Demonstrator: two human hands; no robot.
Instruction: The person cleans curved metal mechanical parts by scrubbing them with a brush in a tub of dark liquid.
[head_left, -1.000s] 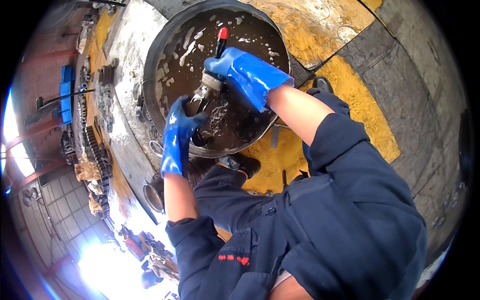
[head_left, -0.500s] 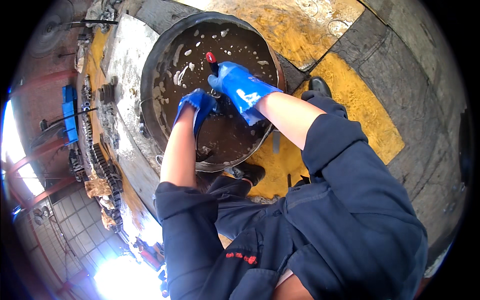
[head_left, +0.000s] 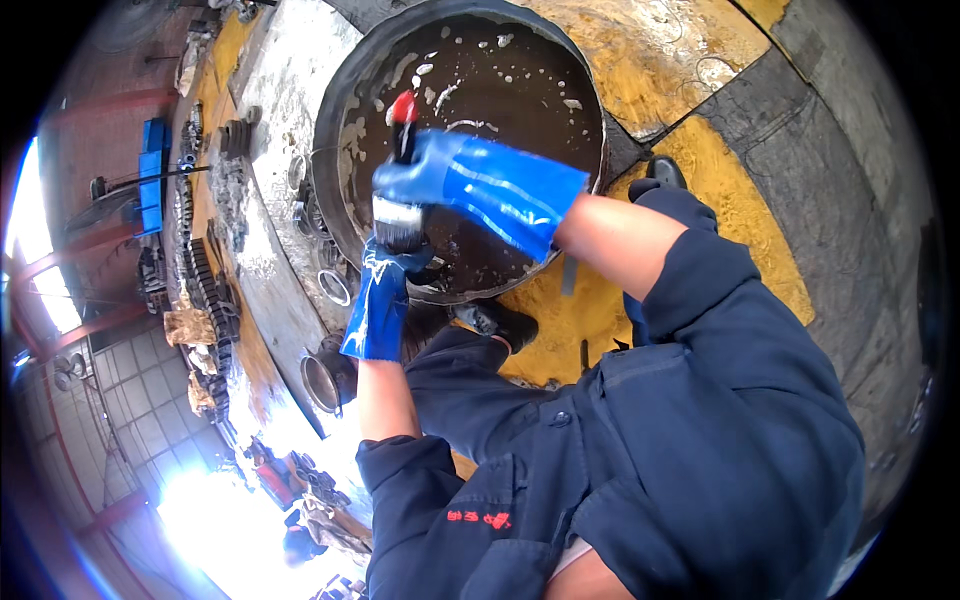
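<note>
My right hand [head_left: 415, 180], in a long blue rubber glove, is closed round a paintbrush [head_left: 400, 226] with a black, red-tipped handle. The handle points up and away, and the bristles face down toward my left hand. Also gloved in blue, my left hand [head_left: 392, 268] is bent closed just below the bristles, at the tub's near left rim. A small dark piece shows beside its fingers, too hidden to name. Beneath both hands is a wide round tub [head_left: 328, 130] of dark brown liquid with patches of whitish foam.
Left of the tub, a stained metal worktop [head_left: 270, 240] bears several metal rings [head_left: 334, 288] and a round metal pot-like part [head_left: 322, 382]. Rows of dark machine parts [head_left: 205, 290] and a blue bin [head_left: 152, 180] lie farther left. Yellow boards [head_left: 720, 220] cover floor to the right.
Both hands have come up from low over the liquid toward the tub's near left rim. The brush's bristles now show above my left hand. My view has shifted a little.
</note>
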